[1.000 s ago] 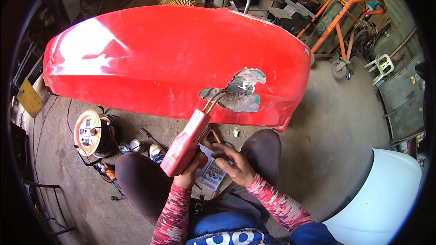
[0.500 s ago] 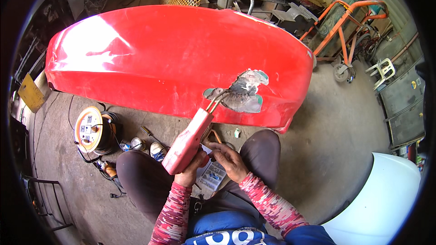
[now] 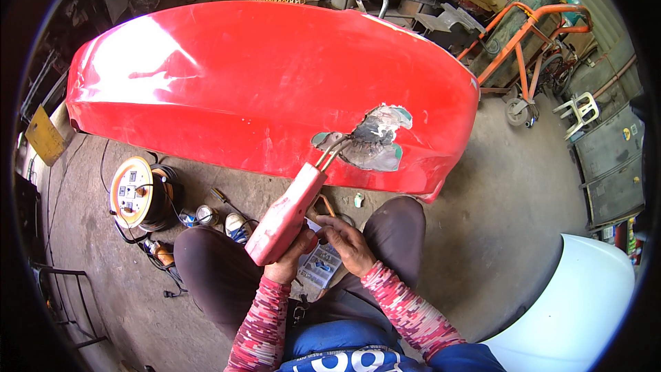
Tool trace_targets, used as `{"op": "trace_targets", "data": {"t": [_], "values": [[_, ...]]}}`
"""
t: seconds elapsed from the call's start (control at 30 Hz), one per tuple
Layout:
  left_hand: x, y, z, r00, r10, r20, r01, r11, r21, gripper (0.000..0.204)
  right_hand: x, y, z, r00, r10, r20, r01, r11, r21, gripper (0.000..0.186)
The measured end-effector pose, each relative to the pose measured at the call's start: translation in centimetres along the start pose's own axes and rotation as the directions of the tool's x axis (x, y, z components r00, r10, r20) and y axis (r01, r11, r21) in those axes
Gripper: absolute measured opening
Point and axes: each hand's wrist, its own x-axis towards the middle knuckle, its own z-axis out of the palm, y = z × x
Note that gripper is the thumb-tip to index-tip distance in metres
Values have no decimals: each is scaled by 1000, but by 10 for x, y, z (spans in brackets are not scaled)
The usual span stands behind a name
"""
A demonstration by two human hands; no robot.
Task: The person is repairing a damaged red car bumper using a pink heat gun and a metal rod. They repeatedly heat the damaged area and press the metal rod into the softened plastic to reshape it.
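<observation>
Left hand [image 3: 286, 260] clamps a red tool [image 3: 286, 217] near a compartmented case [image 3: 324, 279] of small pieces [image 3: 321, 266]; right hand [image 3: 353, 249]: grip unclear.

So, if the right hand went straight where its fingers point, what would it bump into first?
Probably the red tool held in the left hand: the right hand points up and left toward its side. Depth is unclear, though, so it might pass underneath.

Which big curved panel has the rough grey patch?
The red panel: its patch lies at the metal prongs; the pale panel, lower right, shows none.
</observation>
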Motion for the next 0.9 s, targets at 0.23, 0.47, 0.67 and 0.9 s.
{"op": "trace_targets", "data": {"t": [0.23, 0.47, 0.67, 0.9], "values": [[1, -6, -1, 998, 48, -29, -48, 999, 12, 32, 1, -2, 1, 1000, 5, -3, -5, 1000, 9, 50], [0, -6, -1, 999, 40, -24, -40, 999, 7, 33, 1, -5, 1, 1000, -7, -7, 7, 1000, 3, 49], [0, 2, -4, 996, 21, 90, -18, 999, -38, 31, 3, -5, -2, 997, 41, 66, -50, 989, 136, 51], [-2, -1, -8, 996, 44, 79, -45, 999, 23, 30, 4, -11, -3, 997, 42, 59, -49, 989, 138, 54]]}}
